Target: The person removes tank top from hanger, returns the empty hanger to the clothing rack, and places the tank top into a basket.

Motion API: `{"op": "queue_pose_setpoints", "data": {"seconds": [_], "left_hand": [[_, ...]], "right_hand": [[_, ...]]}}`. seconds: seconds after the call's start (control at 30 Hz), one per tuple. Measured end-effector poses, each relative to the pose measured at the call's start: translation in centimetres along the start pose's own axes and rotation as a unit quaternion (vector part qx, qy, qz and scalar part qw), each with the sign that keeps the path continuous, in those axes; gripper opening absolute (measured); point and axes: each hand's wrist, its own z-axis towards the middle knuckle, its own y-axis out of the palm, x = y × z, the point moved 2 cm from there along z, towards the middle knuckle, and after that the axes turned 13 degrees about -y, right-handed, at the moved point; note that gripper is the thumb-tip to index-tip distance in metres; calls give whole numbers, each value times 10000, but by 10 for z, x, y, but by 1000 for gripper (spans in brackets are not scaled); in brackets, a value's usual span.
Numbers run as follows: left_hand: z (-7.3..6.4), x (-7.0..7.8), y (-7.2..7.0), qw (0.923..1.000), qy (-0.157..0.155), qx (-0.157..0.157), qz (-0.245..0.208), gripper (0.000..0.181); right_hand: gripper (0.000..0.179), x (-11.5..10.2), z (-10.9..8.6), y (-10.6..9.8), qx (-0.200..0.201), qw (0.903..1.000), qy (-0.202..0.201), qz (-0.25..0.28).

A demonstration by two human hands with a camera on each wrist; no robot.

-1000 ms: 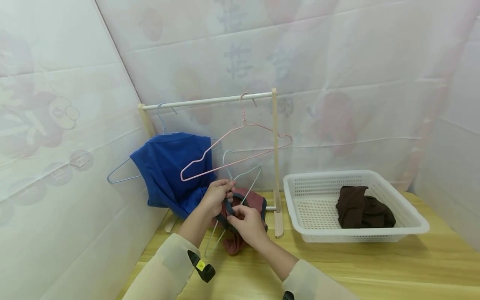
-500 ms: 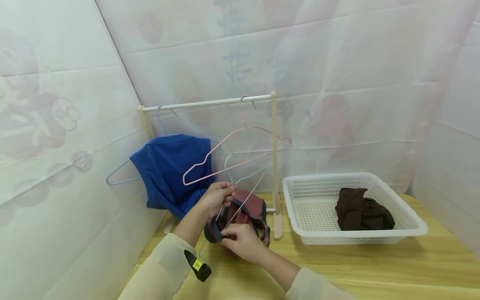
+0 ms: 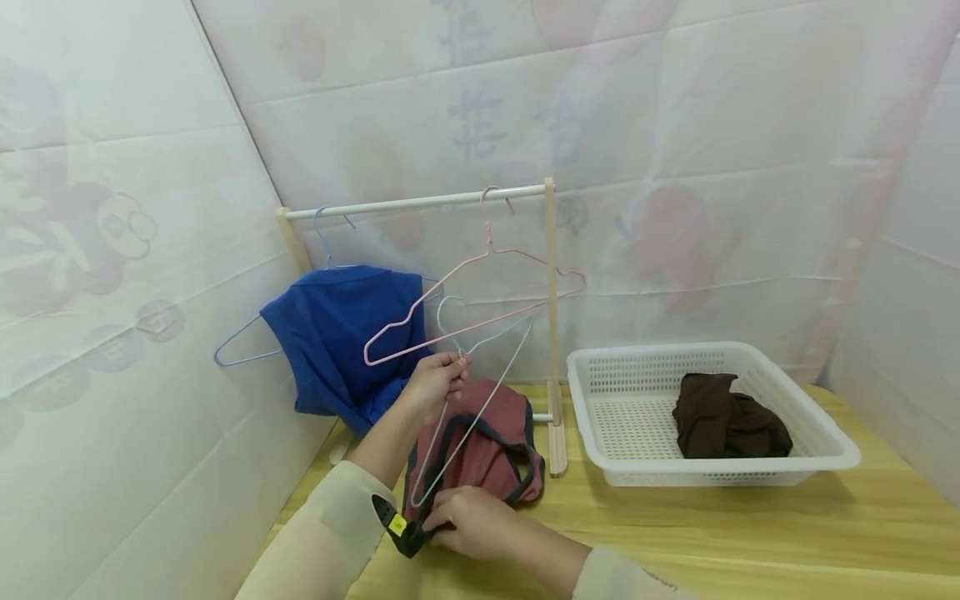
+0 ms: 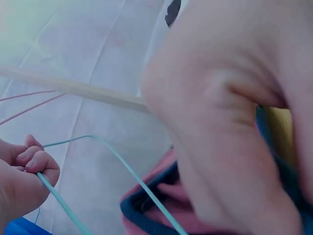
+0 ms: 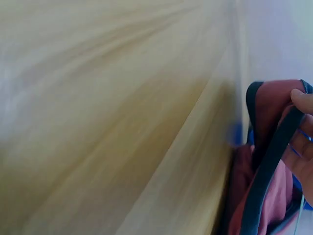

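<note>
My left hand (image 3: 438, 382) grips a pale green wire hanger (image 3: 487, 383) just below its hook; the left wrist view shows those fingers curled round the green wire (image 4: 122, 161). Hanging low at the table is a dusty-red sleeveless top (image 3: 495, 450) with dark trim. The hanger's lower corner lies at the top's opening; whether it is inside the cloth I cannot tell. My right hand (image 3: 476, 521) pinches the top's dark trimmed edge, its thumb pressing the trim (image 5: 274, 161) in the right wrist view. Beside it, the left wrist strap covers part of the cloth.
A small rack (image 3: 420, 202) stands behind, bearing a blue garment (image 3: 352, 333) on a blue hanger and a bare pink hanger (image 3: 450, 340). At right, a white basket (image 3: 600, 450) holds a dark brown cloth (image 3: 723, 417). Pale printed sheeting (image 3: 712, 208) surrounds the wooden table (image 3: 675, 533).
My right hand has pulled the top's trimmed edge down and towards me, spreading the cloth out. My left hand stays nearly in place with the green hanger, which has tipped slightly.
</note>
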Motion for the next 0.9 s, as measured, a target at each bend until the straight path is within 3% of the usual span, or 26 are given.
{"op": "queue_pose_setpoints", "data": {"seconds": [0.13, 0.27, 0.47, 0.6, 0.7, 0.83, 0.9], "left_hand": [[-4, 2, -7, 9993, 4, 119, 361, 17], [-7, 5, -18, 9975, 31, 170, 688, 18], [-14, 11, -37, 9932, 74, 221, 1136, 20], [-21, 19, -47, 9863, 189, 438, 1579, 20], [-27, 31, -52, 9714, 603, 759, 2168, 21], [-32, 53, -61, 9324, 1535, 1328, 2990, 24], [-33, 65, -66, 9118, 1749, 1643, 3332, 24]], "right_hand": [[13, 10, -5, -3, 100, 9983, 504, 271], [10, 28, -11, -10, 546, 9914, 1080, 505], [5, 63, -29, -14, 1485, 9643, 2177, 243], [8, 80, -43, -5, 1579, 9500, 2688, 189], [8, 86, -50, 1, 1437, 9459, 2888, 359], [5, 87, -53, 2, 1377, 9430, 2950, 684], [4, 86, -53, 1, 1372, 9426, 2924, 847]]}}
